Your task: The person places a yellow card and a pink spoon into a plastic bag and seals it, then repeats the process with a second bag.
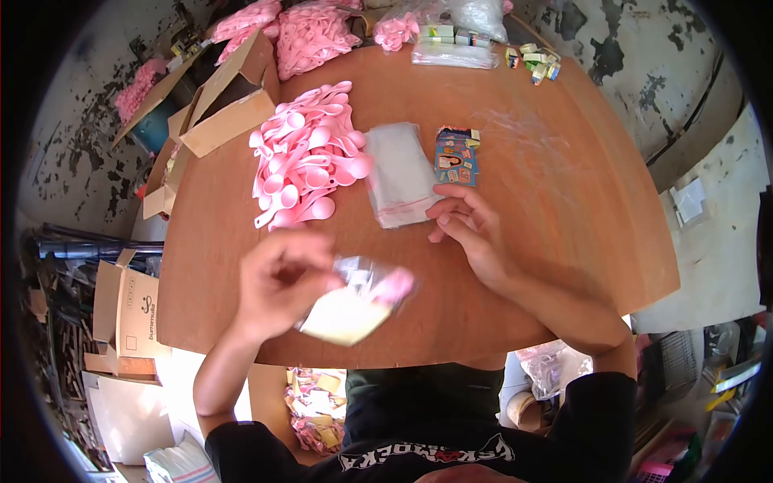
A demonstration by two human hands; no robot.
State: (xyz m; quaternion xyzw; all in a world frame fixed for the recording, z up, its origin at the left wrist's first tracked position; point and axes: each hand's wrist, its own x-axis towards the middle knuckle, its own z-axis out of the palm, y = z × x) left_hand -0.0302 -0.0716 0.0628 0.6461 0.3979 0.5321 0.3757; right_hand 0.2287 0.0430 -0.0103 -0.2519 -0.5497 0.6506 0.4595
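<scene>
My left hand (283, 282), blurred by motion, is closed on the edge of a clear plastic packet (354, 310). Inside the packet show a pale yellow card and something pink, also smeared. My right hand (473, 229) hovers with loosely bent fingers apart, its fingertips right at the lower right corner of a stack of clear plastic bags (400, 169). Just beyond those fingers lies a small pile of blue printed cards (456, 161). Left of the bags is a heap of pink plastic spoons (306, 161).
An open cardboard box (229, 113) stands at the table's left edge. Bags of pink spoons (314, 39) and packs of plastic bags (455, 55) line the back, with bundled cards (535, 63) at the right. Below the table, a box holds filled packets (316, 406).
</scene>
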